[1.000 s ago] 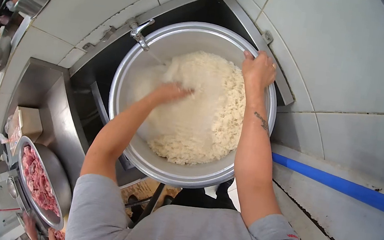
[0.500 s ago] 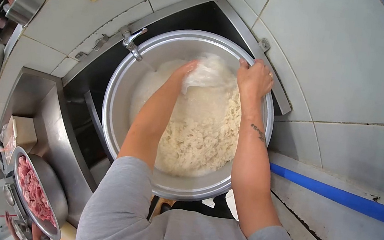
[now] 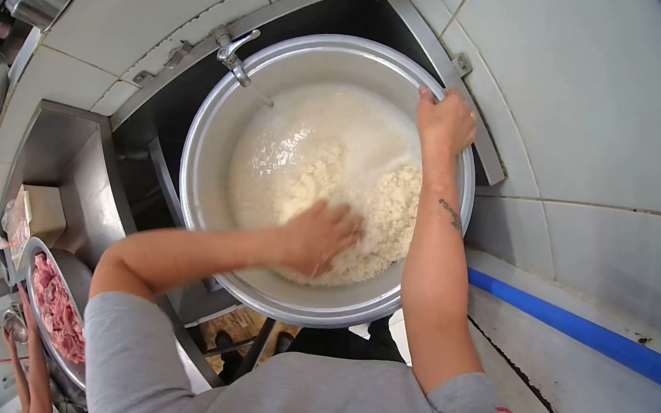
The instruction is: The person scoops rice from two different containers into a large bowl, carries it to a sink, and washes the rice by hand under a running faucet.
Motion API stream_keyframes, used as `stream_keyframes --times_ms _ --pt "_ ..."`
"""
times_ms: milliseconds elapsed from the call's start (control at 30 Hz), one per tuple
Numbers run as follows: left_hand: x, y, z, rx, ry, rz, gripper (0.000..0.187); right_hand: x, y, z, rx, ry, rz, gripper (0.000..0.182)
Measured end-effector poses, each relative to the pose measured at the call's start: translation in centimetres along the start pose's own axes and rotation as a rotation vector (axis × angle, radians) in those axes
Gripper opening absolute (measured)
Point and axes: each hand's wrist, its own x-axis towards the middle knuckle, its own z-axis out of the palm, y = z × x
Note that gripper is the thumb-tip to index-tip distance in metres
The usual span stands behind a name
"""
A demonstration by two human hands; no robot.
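A large round metal basin holds rice in cloudy water. My left hand is over the near part of the rice, blurred by motion, its fingers stretched out and somewhat apart. At the far right, my right hand grips the basin's rim, thumb over the edge. From a metal tap at the far left rim, a thin stream of water runs into the basin. Rice is heaped above the water on the right side, partly behind my right forearm.
Tiled walls meet behind the basin. A blue pipe runs along the right. To the left is a steel sink with a white block-shaped container. A bowl of raw meat lies nearby, beside another person's arms.
My left hand has moved from the far side of the basin toward me, and the water splash there has settled. My right hand stays on the rim. The other person's arms have come further into view.
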Motion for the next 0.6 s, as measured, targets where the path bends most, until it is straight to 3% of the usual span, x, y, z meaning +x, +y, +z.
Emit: stream_keyframes --times_ms 33,133,167,233,300,367,433,533,600 --pt "-1.1 1.2 2.7 -0.006 0.114 -0.017 0.083 0.0 -0.1 0.0 -0.005 0.008 -0.007 0.037" --pt "0.4 0.9 3.2 0.088 0.075 -0.090 0.085 0.0 -0.1 0.1 -0.002 0.018 -0.006 0.038" --pt "1.6 0.0 2.7 0.024 0.019 -0.106 0.078 0.0 0.0 0.1 0.000 0.017 -0.005 0.038" --pt "4.6 -3.0 5.9 0.102 0.179 -0.191 0.068 0.0 0.2 0.3 0.005 0.000 0.007 0.038" --pt "7.5 -6.0 4.7 0.077 0.115 -0.323 0.053 0.3 0.2 0.3 0.023 -0.010 0.013 0.039" --pt "9.3 -9.4 2.9 0.111 0.049 -0.456 0.052 0.4 0.5 0.4 0.038 -0.025 0.015 0.039" --pt "8.2 -11.3 -1.0 0.100 -0.105 -0.558 0.054 0.4 0.2 -0.2 0.043 -0.048 0.031 0.040" --pt "5.7 -15.4 -1.0 -0.073 0.017 -0.673 0.065 0.0 -0.1 -1.0 0.057 -0.076 0.053 0.040" --pt "3.7 -20.2 4.8 -0.185 0.033 -0.521 0.077 0.2 -0.1 -1.1 0.067 -0.080 0.050 0.041"
